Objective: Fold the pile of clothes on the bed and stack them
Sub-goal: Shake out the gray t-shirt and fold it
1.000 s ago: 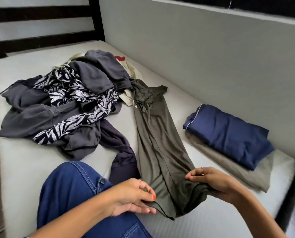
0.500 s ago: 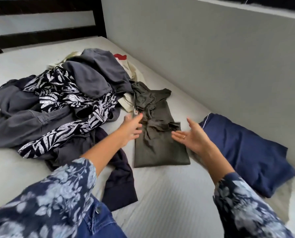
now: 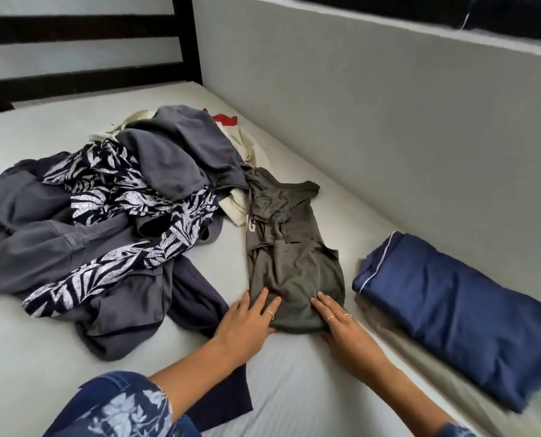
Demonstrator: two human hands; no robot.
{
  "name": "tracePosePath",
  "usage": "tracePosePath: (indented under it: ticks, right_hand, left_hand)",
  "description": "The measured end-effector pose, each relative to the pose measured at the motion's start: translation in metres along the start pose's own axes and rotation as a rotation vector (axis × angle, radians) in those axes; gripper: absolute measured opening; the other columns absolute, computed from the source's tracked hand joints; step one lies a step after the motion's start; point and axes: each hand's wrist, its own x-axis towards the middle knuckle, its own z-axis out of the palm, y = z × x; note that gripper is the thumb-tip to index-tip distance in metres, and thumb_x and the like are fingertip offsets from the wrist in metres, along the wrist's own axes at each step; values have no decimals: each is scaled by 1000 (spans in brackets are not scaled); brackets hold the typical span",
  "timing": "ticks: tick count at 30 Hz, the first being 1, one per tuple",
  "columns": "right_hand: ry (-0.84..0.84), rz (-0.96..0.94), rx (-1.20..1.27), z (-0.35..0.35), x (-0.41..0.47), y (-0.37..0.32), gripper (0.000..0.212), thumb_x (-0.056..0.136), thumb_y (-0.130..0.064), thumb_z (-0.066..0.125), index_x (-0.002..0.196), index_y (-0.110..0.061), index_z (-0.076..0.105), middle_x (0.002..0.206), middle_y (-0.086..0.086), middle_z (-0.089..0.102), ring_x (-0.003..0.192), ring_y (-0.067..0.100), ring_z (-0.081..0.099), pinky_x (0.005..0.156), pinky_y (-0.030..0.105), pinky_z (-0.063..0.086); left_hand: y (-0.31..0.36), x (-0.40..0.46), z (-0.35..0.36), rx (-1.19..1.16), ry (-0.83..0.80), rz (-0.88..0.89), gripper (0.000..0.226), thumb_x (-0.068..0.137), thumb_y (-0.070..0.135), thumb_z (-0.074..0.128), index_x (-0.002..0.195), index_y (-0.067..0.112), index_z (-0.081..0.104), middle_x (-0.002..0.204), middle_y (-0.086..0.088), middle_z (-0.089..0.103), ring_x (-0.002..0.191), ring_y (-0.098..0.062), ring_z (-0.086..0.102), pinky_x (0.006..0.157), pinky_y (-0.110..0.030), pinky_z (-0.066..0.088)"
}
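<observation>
An olive green garment [image 3: 289, 257] lies folded in half on the white mattress [image 3: 294, 389], its near folded edge toward me. My left hand [image 3: 248, 321] rests flat on its near left corner, fingers straight. My right hand [image 3: 337, 320] lies flat on its near right corner. To the left sprawls the unfolded pile [image 3: 111, 216]: grey pieces, a black and white leaf-print piece, cream and red bits. On the right sits the stack, a folded navy garment [image 3: 458, 307] on top of a folded beige one [image 3: 452, 383].
A grey wall [image 3: 389, 121] runs along the bed's right side. A dark wooden bed frame [image 3: 83, 58] stands at the far end. A dark navy cloth [image 3: 200, 304] trails from the pile toward my denim-clad knee [image 3: 111, 408].
The olive garment's near end was lifted and folded away over its far half. Both hands then came back to the near folded edge and now press on it.
</observation>
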Motion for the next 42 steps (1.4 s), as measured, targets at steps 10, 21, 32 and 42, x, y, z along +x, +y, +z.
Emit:
tracePosePath:
  ticks: [10, 21, 32, 42]
  right_hand:
    - [-181, 9, -221, -65, 0, -35, 42, 102, -18, 36, 143, -26, 40, 143, 1, 49, 127, 23, 49, 101, 32, 39]
    - [-822, 1, -1, -115, -95, -83, 11, 99, -32, 47, 96, -22, 53, 83, -5, 55, 75, 12, 49, 70, 25, 38]
    - [-546, 44, 101, -150, 7, -49, 31, 95, -38, 55, 120, -20, 61, 119, -4, 62, 110, 13, 57, 103, 34, 41]
    - [66, 265, 73, -89, 134, -11, 38, 94, -25, 56, 130, -14, 53, 128, 16, 56, 118, 32, 53, 98, 38, 42]
  left_hand:
    - [-10, -19, -56, -309, -201, 51, 42, 99, 17, 37, 141, 15, 41, 137, -18, 46, 125, -36, 46, 103, -43, 39]
    - [28, -109, -95, -261, -750, 270, 43, 102, 34, 39, 120, -2, 55, 127, -19, 55, 113, -30, 52, 80, -27, 33]
    - [-38, -51, -116, -1100, -559, 0, 16, 98, 27, 50, 98, 14, 60, 96, -5, 66, 85, -18, 63, 74, -30, 54]
    - [-74, 54, -84, -1317, 119, -487, 63, 88, 35, 66, 138, 14, 36, 139, -9, 43, 124, -22, 47, 99, -32, 41]
